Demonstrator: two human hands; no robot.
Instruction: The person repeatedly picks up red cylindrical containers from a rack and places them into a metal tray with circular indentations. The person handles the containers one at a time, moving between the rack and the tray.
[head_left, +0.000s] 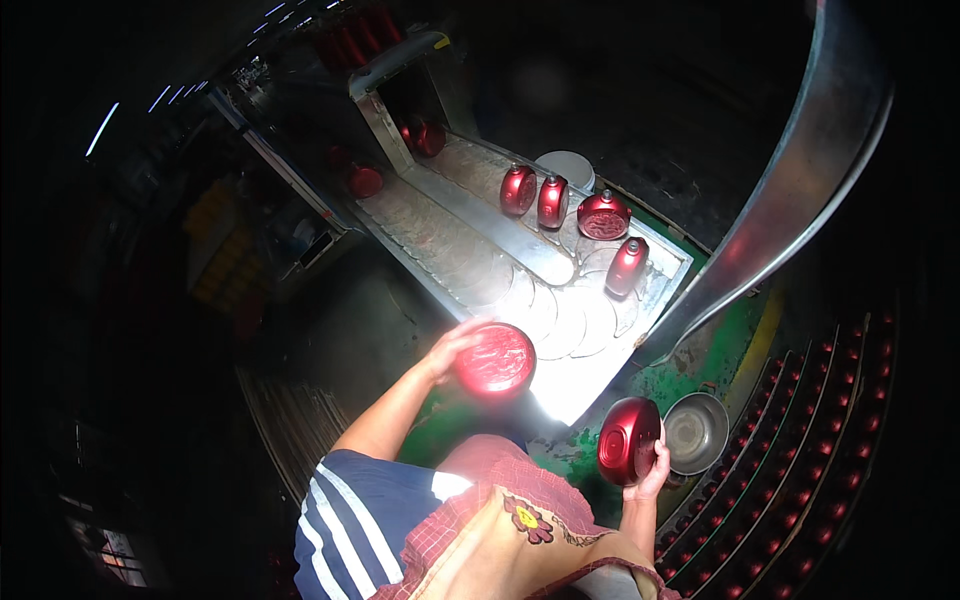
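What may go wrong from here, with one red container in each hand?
The red container in the right hand might knock the metal bowl, which appears beside it. The left hand holds a glossy round container that might slip. The narrow containers standing on the conveyor might topple if bumped.

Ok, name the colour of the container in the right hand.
Glossy dark red; the container shows best in the head view.

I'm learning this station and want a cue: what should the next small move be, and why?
Probably have the left hand stand its red flask on the conveyor: that flask is beside the near end, and four red flasks stand there, silver tops up. The right hand holds another flask farther off, by the metal bowl.
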